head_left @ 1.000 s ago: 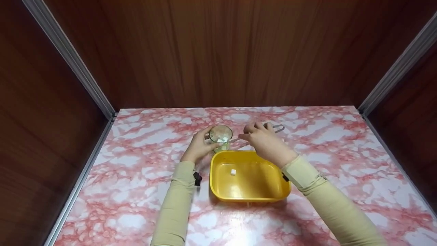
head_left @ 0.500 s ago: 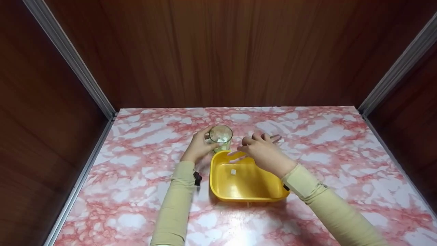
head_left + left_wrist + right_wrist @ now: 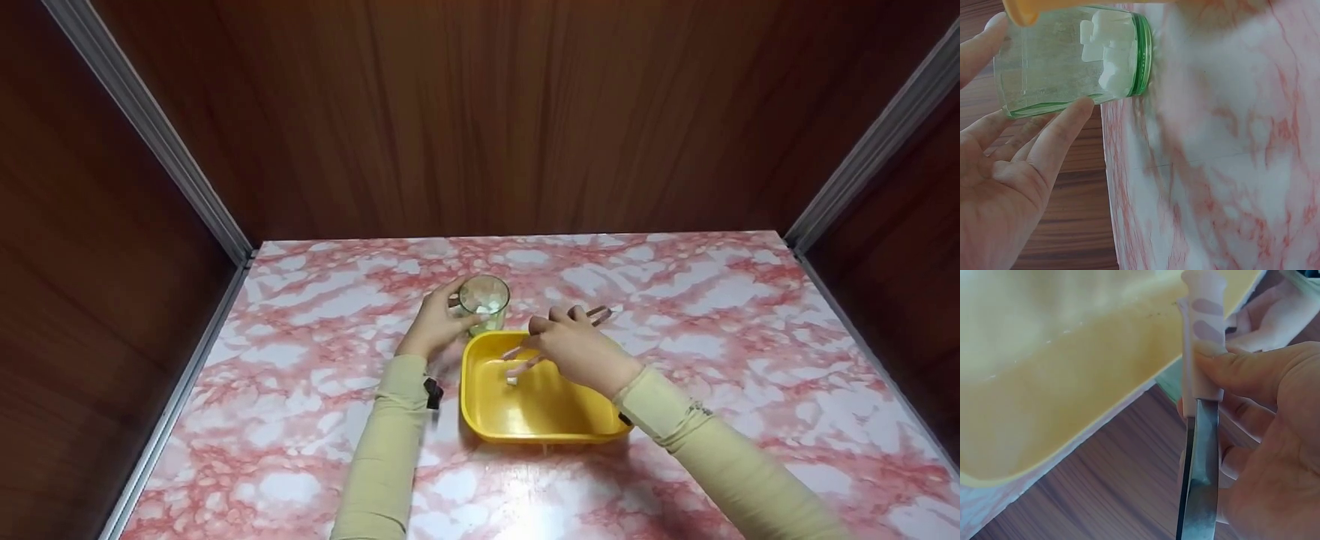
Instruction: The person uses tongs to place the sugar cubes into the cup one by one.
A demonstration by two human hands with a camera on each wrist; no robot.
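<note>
A green-tinted glass mug (image 3: 484, 291) stands on the table behind the basin, with several white cubes (image 3: 1114, 50) at its bottom. My left hand (image 3: 435, 326) holds it from the left side, thumb and fingers around the glass. My right hand (image 3: 583, 346) pinches metal tongs (image 3: 1202, 461) with pink tips, thumb on one arm and fingers on the other. Those tips, spread apart, reach down into the yellow basin (image 3: 525, 427), close to a lone white cube (image 3: 511, 380). Whether a tip touches the cube, I cannot tell.
The basin stands directly in front of the mug. Beneath everything lies a tabletop with a red and white marbled pattern (image 3: 285, 420). Dark wood panels (image 3: 480, 120) enclose the back and sides, with grey metal strips at the corners.
My right hand has brought the tongs from the mug's rim down and toward me into the basin, and the tips have parted. My left hand and the mug stay put.
</note>
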